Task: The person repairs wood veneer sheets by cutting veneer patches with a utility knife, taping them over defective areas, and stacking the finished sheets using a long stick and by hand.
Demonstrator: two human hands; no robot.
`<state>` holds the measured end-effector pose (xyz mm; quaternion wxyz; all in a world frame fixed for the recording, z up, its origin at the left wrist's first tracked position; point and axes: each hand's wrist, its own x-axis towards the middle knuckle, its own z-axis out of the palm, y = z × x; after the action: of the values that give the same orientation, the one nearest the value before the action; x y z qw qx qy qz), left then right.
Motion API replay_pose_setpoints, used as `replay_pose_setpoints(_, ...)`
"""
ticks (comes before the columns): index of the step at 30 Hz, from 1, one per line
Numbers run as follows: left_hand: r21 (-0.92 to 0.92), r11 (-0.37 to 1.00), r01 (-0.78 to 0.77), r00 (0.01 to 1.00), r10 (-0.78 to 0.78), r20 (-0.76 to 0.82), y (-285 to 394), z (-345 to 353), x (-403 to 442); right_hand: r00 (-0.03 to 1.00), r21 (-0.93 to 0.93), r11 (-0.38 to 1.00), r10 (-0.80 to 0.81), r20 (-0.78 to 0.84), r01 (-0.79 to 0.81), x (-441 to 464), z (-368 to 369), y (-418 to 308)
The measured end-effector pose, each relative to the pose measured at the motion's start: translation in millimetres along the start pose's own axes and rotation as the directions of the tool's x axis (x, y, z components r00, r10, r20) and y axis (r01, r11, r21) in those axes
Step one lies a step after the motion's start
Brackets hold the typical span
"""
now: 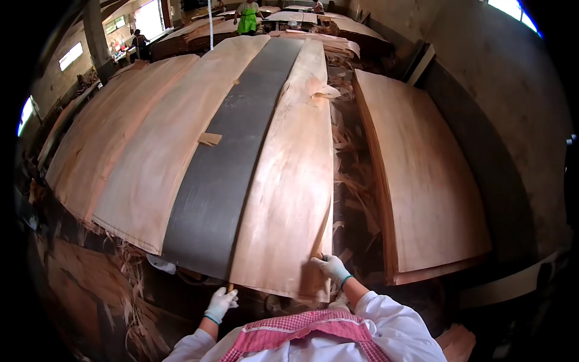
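Observation:
A long pale wood veneer sheet lies lengthwise before me, partly over a dark grey board. Its right side has a lifted, split strip near my end. My right hand, in a white glove, pinches the veneer near its front right corner. My left hand, also gloved, is below the front left corner, its fingers closed on a short wooden stick or handle. Whether that piece has a blade is hidden. A small veneer scrap rests at the grey board's left edge.
More veneer sheets lie to the left. A thick veneer stack stands on the right, with torn strips in the gap. Loose shreds hang at the lower left. A person in a green apron stands at the far end.

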<state>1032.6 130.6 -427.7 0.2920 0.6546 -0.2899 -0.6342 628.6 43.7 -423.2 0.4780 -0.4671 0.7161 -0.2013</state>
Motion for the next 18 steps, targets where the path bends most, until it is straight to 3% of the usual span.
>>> replay_pose_setpoints(1,0.127,0.987,-0.103,0.994,0.108,-0.032,-14.9,-10.2,11.9,0.999,-0.001,1.0,0.014,0.053,-0.014,-4.9,-14.0,-7.5)
replay_pose_setpoints(2,0.466,0.858,-0.216,0.934,0.32,-0.156,-26.1,-16.8,16.7,0.999,0.048,0.999,0.006,0.05,-0.009,1.2,-23.9,1.1)
replay_pose_setpoints(3,0.749,0.628,-0.211,0.825,0.526,-0.208,-16.4,-13.0,8.7,0.999,0.096,0.995,-0.002,0.049,-0.003,8.6,-37.2,14.0)
replay_pose_setpoints(5,0.768,0.625,-0.141,0.676,0.627,-0.387,50.4,38.3,-22.6,1.0,0.146,0.989,0.006,0.02,-0.009,19.9,-69.3,34.6)
replay_pose_setpoints(8,0.81,0.521,-0.269,0.496,0.796,-0.347,95.6,122.3,-21.2,0.998,0.218,0.974,-0.06,-0.001,0.058,54.4,-118.5,98.0)
replay_pose_setpoints(10,0.805,0.539,-0.249,0.518,0.776,-0.36,108.5,197.5,-8.1,1.0,0.216,0.976,-0.023,0.001,0.023,61.0,-164.4,123.1)
replay_pose_setpoints(13,0.85,0.445,-0.282,0.59,0.779,-0.212,106.8,293.9,27.6,0.986,0.354,0.92,0.153,0.072,-0.169,56.3,-237.5,141.0)
replay_pose_setpoints(14,0.871,0.385,-0.306,0.607,0.783,-0.133,108.1,319.3,34.6,0.99,0.346,0.929,0.141,0.004,-0.133,57.7,-257.3,152.0)
replay_pose_setpoints(18,0.942,0.274,-0.193,0.636,0.766,-0.093,102.6,363.6,74.3,0.982,0.42,0.895,0.185,-0.042,-0.151,79.3,-331.9,183.4)
